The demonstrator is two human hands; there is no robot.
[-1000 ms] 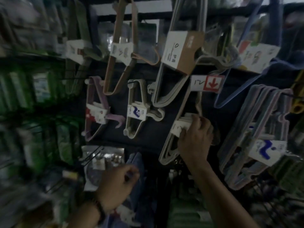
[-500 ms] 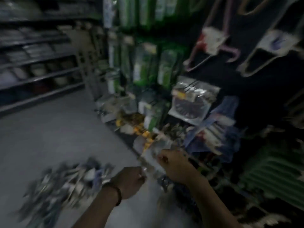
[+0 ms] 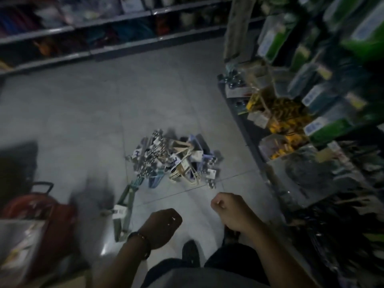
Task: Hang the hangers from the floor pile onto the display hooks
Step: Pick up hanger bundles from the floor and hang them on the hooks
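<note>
Both hands are loosely curled and hold nothing I can make out: the left hand (image 3: 164,225), with a dark band at the wrist, and the right hand (image 3: 227,210) hang low in front of the body, short of the pile of hangers (image 3: 176,161) lying on the grey floor (image 3: 104,104). I judge they are free so that they can grab the next bundle. One pile (too tangled and blurred to count its hangers) and one separate green bundle of hangers (image 3: 125,210) just left of the left hand. Racks of packaged goods (image 3: 311,100) stand to the right; no display hooks for hangers are clear.
</note>
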